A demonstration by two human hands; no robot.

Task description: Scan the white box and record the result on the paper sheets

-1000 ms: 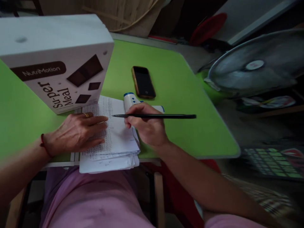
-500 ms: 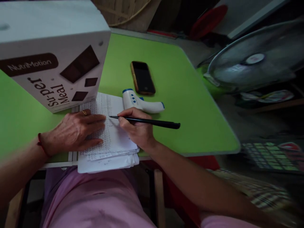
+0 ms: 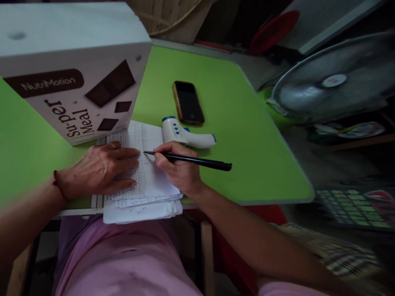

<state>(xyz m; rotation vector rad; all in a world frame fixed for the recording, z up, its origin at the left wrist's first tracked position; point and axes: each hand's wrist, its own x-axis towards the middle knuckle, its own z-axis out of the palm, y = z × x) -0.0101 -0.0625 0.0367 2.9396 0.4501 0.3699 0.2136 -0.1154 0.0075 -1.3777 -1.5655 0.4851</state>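
A stack of handwritten paper sheets [image 3: 160, 176] lies at the near edge of the green table, its lower sheets jutting past the edge. My left hand [image 3: 101, 168] rests flat on the left part of the top sheet, fingers stretched and apart, with a ring and a red wrist cord. Between the thumb and fingers of my right hand [image 3: 182, 168] is a black pen [image 3: 203, 161]. Its tip is at the written lines, close to my left fingertips; whether it touches the paper I cannot tell. Close script covers the left portion of the sheet.
Just beyond my right hand lies a white-and-blue infrared thermometer [image 3: 188, 135], with a phone [image 3: 189, 102] behind it. A tall white NutriMotion box [image 3: 108, 107] stands on the left of the green table [image 3: 247, 164]. Right of the table is a fan [image 3: 333, 80].
The whole view has shifted slightly, moving the box and table items a little to the right. The pen's back end has tipped slightly lower; both hands stay at the paper.
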